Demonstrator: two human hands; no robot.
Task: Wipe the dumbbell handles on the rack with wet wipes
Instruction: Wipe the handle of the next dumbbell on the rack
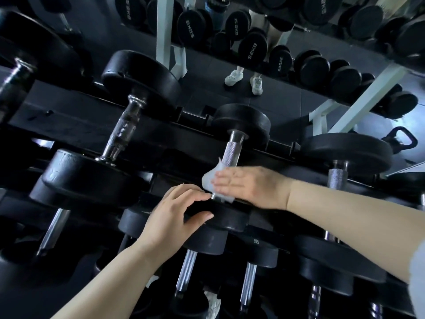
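Right grip [248, 185] lay released and flat across the handle [231, 153] of a dumbbell [241, 122], its straight fingers pressing a wet wipe [210, 178] against the knurled bar; the thumb was hidden and the hand was blurred. Left grip [170, 215] clasped that dumbbell's near head [230, 217], fingers curled over its top edge, thumb on its face. The wipe sat on the handle's nearer part, just beyond the near head. The dumbbell rested on a black rack [161, 134]. Left of the dumbbell lay a larger dumbbell [124, 125] with a bare steel handle. Below it, more dumbbells [249, 279] filled a lower tier. Beyond it, a mirror [287, 100] showed white shoes [234, 77], and a kettlebell [401, 139] showed far to its right.
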